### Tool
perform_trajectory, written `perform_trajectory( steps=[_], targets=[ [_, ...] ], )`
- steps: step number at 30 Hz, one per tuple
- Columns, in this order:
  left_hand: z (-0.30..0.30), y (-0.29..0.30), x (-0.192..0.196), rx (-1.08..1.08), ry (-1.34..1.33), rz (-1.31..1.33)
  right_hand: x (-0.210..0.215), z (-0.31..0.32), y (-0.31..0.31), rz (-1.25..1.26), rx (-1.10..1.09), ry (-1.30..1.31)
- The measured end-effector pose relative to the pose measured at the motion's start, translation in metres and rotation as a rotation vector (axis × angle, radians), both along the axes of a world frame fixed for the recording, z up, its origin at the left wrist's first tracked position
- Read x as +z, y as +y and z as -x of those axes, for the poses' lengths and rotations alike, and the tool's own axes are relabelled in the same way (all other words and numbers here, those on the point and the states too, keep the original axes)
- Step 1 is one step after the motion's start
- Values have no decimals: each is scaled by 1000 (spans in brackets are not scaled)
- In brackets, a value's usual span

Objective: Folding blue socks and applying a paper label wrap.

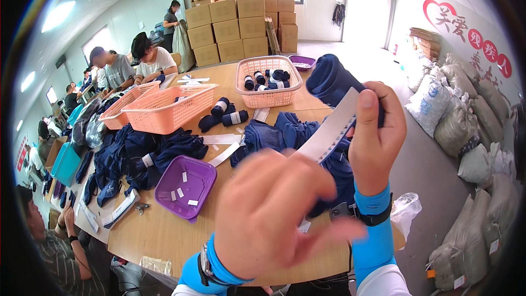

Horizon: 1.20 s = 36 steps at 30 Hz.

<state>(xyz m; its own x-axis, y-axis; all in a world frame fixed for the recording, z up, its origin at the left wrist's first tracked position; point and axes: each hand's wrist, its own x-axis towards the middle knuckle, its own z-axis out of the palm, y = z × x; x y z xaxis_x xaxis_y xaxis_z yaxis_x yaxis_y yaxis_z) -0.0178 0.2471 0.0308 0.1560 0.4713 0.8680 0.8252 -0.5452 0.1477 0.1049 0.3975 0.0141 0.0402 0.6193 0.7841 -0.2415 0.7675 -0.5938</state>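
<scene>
My right hand (381, 137) is closed, raised over the right side of the table, its thumb pressing a white paper strip (327, 126) against a navy knitted sock (331, 79). The sock's folded end sticks out to the left of the fingers. Close in front is my left hand (268, 214), smeared by motion, with bent fingers at the strip's lower end; whether they grip it cannot be made out. Beneath both hands lies a heap of navy socks (268, 134). Left of my left hand stands a purple tray (205, 183) with several small white labels in it.
A peach basket (268, 98) holds rolled, banded socks; more rolls (222, 115) lie beside it. Another peach basket (170, 112) stands by a navy pile (131, 153). Co-workers sit along the left side. Stacked cartons (230, 27) stand behind; sacks (460, 126) line the right wall.
</scene>
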Motion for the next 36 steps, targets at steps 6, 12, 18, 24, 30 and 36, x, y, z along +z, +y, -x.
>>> perform_trajectory(
  steps=[6, 12, 18, 24, 30, 36],
  targets=[
    [20, 42, -32, -885, -832, 1071, 6, -17, -9, -167, 23, -68],
    [25, 43, -44, -731, -1087, 677, 23, -28, -19, -652, 109, -363],
    [53, 32, -15, -885, -1328, 781, 26, -28, -34, -611, 302, -551],
    [59, 25, -12, -814, -1271, 749, 24, -28, -37, -609, 147, -688],
    [61, 25, -12, -758, -1323, 763, 20, -19, -24, -652, 185, -658],
    [64, 19, -11, -672, -1239, 704, 18, -14, -22, -642, 218, -628]
  ],
)
